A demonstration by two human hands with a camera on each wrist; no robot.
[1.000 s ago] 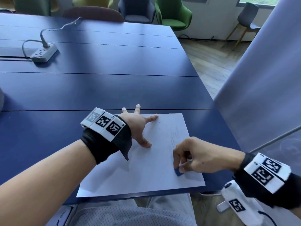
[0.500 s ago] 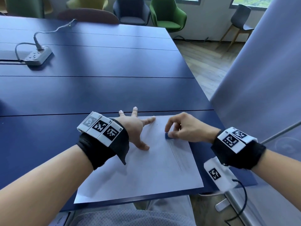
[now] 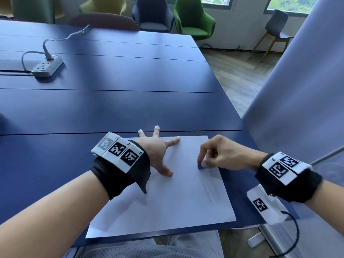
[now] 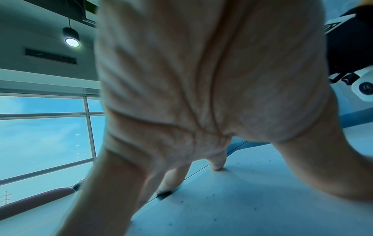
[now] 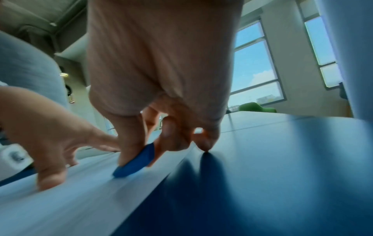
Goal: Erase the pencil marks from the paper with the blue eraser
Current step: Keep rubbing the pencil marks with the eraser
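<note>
On the dark blue table before green chairs, paper under spread left fingers, right fingers pinching blue eraser.

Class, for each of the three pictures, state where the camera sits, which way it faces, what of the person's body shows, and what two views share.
Head: worn on the head, facing forward and down at the table; shows both forearms, left hand spread on the paper.
Left wrist: under that wrist, looking along the palm to fingertips on paper.
Right wrist: under that wrist, looking along fingers pinching the blue eraser.
Shared: head and right wrist both show the eraser, in the right hand.
</note>
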